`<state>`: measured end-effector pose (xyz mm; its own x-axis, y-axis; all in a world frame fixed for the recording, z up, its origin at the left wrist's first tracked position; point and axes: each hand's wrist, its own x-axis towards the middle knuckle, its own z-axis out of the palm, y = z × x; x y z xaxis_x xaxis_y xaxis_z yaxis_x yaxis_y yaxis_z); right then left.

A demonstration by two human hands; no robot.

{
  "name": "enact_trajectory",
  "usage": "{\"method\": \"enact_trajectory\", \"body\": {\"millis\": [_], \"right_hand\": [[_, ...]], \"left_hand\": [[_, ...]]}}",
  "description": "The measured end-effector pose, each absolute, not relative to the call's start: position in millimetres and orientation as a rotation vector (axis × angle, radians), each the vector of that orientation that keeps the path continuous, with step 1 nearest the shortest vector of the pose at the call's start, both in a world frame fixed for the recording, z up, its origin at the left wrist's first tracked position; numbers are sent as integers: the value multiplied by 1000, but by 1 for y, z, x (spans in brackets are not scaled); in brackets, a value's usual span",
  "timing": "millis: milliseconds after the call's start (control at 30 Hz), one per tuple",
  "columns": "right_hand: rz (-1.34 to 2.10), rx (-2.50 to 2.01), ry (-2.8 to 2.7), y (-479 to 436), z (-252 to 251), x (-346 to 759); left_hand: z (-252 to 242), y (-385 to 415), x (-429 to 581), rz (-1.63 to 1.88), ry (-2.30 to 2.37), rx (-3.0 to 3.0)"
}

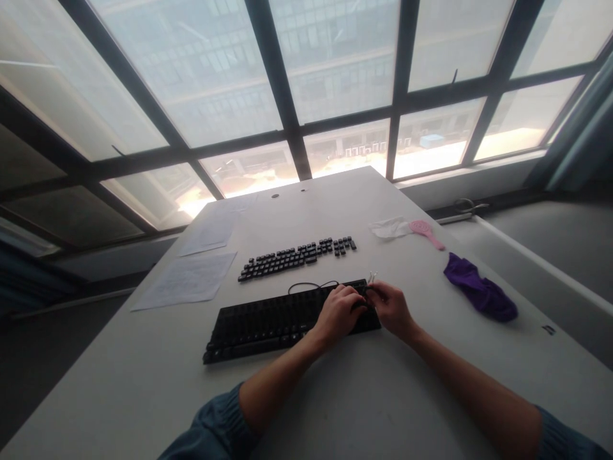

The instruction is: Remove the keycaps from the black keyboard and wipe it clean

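Note:
A black keyboard (268,322) lies on the white table, with many of its keycaps off and a few along its near edge. My left hand (339,312) rests over its right end, fingers bent and close together; what they hold, if anything, is hidden. Beside it, my right hand (390,308) is closed in a pinch at the keyboard's far right corner. Thin pale prongs (372,276) stick up from its fingertips, looking like the wire end of a keycap puller. Behind the keyboard, loose black keycaps (292,260) are laid out in rows.
A black cable (306,285) loops behind the keyboard. Paper sheets (189,281) lie at the left. To the right are a crumpled white tissue or bag (389,228), a pink hairbrush (426,232) and a purple cloth (480,291). Windows (335,57) stand beyond the table's far edge.

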<state>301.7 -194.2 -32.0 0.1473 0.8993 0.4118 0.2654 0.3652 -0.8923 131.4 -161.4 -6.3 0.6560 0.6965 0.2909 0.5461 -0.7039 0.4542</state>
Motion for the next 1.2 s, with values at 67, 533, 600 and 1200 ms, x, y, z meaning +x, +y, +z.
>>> {"method": "enact_trajectory", "body": {"millis": [67, 533, 600, 1200], "right_hand": [[711, -1148, -1291, -193, -34, 300], [558, -1055, -1488, -196, -18, 302], [492, -1059, -1533, -197, -16, 301], [833, -1124, -877, -184, -15, 304]], "left_hand": [[-5, -164, 132, 643, 986, 2594], [-5, -165, 134, 857, 960, 2420], [-6, -164, 133, 846, 920, 2406], [18, -142, 127, 987, 978, 2446]]}}
